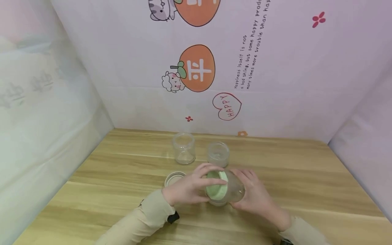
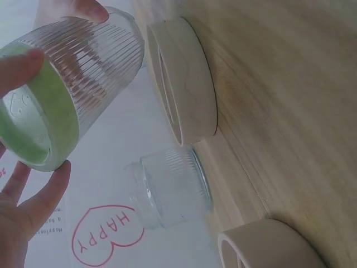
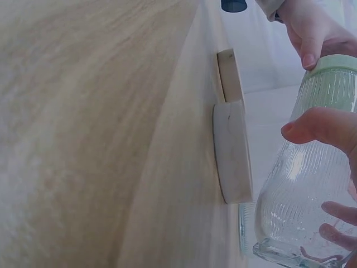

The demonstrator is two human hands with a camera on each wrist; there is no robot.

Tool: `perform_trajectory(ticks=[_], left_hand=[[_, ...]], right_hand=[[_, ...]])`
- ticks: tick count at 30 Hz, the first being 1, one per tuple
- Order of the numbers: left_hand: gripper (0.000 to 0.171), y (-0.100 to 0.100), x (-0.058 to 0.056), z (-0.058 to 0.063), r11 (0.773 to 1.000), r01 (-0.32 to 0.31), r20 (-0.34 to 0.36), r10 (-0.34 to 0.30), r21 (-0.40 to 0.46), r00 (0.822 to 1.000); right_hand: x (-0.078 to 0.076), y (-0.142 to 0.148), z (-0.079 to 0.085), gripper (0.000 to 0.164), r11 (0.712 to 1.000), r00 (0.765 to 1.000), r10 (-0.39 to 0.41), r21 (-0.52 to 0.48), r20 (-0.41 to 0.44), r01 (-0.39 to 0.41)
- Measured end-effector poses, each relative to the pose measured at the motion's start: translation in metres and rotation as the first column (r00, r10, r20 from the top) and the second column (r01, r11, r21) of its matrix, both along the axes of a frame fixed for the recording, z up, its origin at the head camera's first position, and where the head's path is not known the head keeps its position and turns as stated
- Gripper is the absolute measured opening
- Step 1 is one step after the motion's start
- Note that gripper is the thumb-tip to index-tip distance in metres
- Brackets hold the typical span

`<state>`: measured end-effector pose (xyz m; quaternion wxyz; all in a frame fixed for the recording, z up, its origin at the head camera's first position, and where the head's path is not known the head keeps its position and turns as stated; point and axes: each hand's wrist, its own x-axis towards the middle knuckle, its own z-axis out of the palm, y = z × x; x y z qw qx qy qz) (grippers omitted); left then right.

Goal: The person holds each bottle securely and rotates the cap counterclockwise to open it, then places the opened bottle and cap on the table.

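A ribbed clear glass jar (image 3: 307,190) with a pale green lid (image 1: 218,186) is held tilted above the table, its lid end toward the left. My left hand (image 1: 191,187) pinches the lid rim between thumb and fingers. Round the glass body curl the fingers of my right hand (image 1: 255,195). Below the jar lies a round, shallow cream piece (image 2: 192,84), partly hidden in the head view. A second cream piece (image 1: 175,177) rests beside my left hand, which partly covers it.
Behind my hands, a taller clear glass jar (image 1: 184,149) and a shorter one (image 1: 218,154) stand on the wooden table (image 1: 291,177). A printed white cloth (image 1: 275,102) rises at the table's back edge, with pale cloth sides left and right.
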<state>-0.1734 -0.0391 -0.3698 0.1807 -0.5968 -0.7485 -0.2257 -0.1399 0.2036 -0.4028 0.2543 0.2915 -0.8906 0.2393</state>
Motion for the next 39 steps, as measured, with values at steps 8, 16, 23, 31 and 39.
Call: perform_trajectory(ticks=[8, 16, 23, 31, 39], left_hand=[[0.071, 0.002, 0.002, -0.003, 0.999, -0.032, 0.112, 0.029, 0.028, 0.993], [0.076, 0.006, 0.008, -0.005, 0.988, -0.152, 0.363, 0.133, 0.025, 0.922], [0.076, 0.011, 0.011, -0.006, 0.978, -0.206, 0.496, 0.159, 0.041, 0.854], [0.083, 0.013, 0.014, -0.005, 0.971, -0.240, 0.528, 0.207, -0.007, 0.824], [0.094, 0.008, 0.010, -0.005, 0.985, -0.168, 0.271, 0.151, 0.037, 0.951]], right_hand=[[0.006, 0.001, -0.005, 0.098, 1.000, 0.999, -0.011, -0.011, 0.035, 0.011], [0.006, 0.002, -0.005, 0.098, 1.000, 0.998, -0.015, -0.012, 0.054, 0.015], [0.004, 0.004, -0.005, 0.096, 1.000, 0.998, -0.002, -0.012, 0.057, 0.003], [0.004, 0.007, -0.006, 0.096, 1.000, 0.998, -0.003, -0.015, 0.060, 0.004], [0.005, 0.007, -0.006, 0.099, 1.000, 0.999, -0.014, -0.004, 0.049, 0.015]])
